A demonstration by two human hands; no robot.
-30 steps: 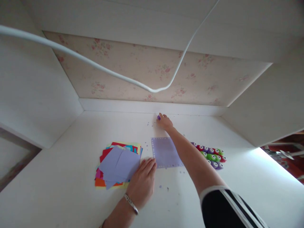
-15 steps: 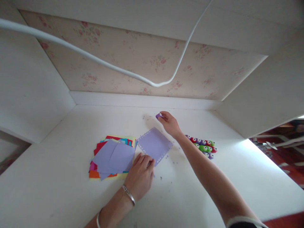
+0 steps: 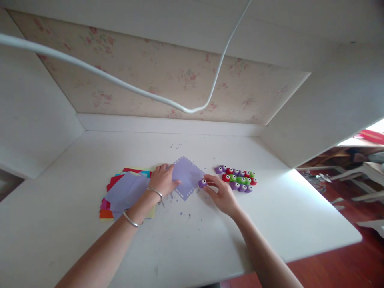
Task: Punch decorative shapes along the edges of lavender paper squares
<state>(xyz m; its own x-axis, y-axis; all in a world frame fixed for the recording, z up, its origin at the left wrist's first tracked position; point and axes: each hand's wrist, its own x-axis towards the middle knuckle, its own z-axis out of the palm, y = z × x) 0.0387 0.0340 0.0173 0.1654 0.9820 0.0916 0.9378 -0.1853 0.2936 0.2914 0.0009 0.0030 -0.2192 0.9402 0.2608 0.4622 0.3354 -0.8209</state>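
A square of purple paper (image 3: pixel 187 175), with small holes punched along its edges, lies on the white table like a diamond. Over its left corner rests my left hand (image 3: pixel 163 181), palm down, thumb and fingers apart. My right hand (image 3: pixel 222 193) pinches a small purple paper punch (image 3: pixel 202 183) with a white button, at the paper's right corner. Whether the paper's edge is inside the punch cannot be made out. Partly under my left wrist is a pile of coloured paper (image 3: pixel 124 192), purple sheets on top.
Several purple, red and green punches (image 3: pixel 238 178) stand in rows right of my right hand. Tiny paper scraps (image 3: pixel 181 213) are scattered around the sheet. A white cable (image 3: pixel 189 110) hangs in front of the flowered wall panel (image 3: pixel 168 84). White side panels flank the table (image 3: pixel 90 248).
My right hand has brought the punch down from above the sheet to its right corner. My left hand has moved from the lower edge to the left corner, and its fingers have spread.
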